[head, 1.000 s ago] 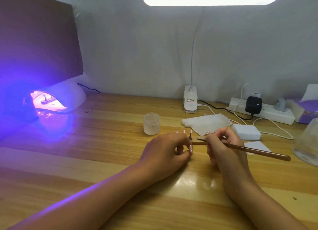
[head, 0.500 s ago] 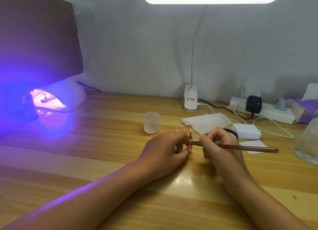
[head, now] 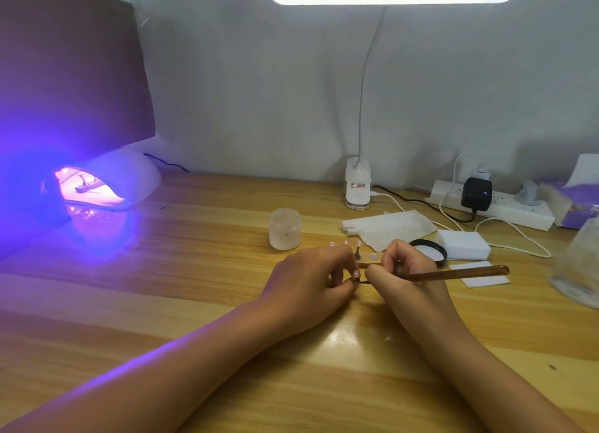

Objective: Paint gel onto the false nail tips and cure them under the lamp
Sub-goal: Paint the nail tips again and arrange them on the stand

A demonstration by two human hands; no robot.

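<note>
Head view, step: painting. The left hand (head: 311,280) pinches a tip (head: 356,273) on its stem, and the right hand (head: 402,270) grips the brush (head: 453,273). Whether the bristles touch the tip is unclear.
Tip place: between the hands on the counter (head: 194,270); spare tips (head: 345,243) at 12 o'clock, jar (head: 284,228) at 11.
Next: probably light, steady strokes, then a carry to the lit lamp (head: 129,176) at 10 o'clock.
Change: the brush head is lower than a second ago and the handle end is higher.

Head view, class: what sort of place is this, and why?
Probably a nail-art work desk: glowing curing lamp, frosted jar, brush in the right hand, false nail tip in the left hand.
</note>
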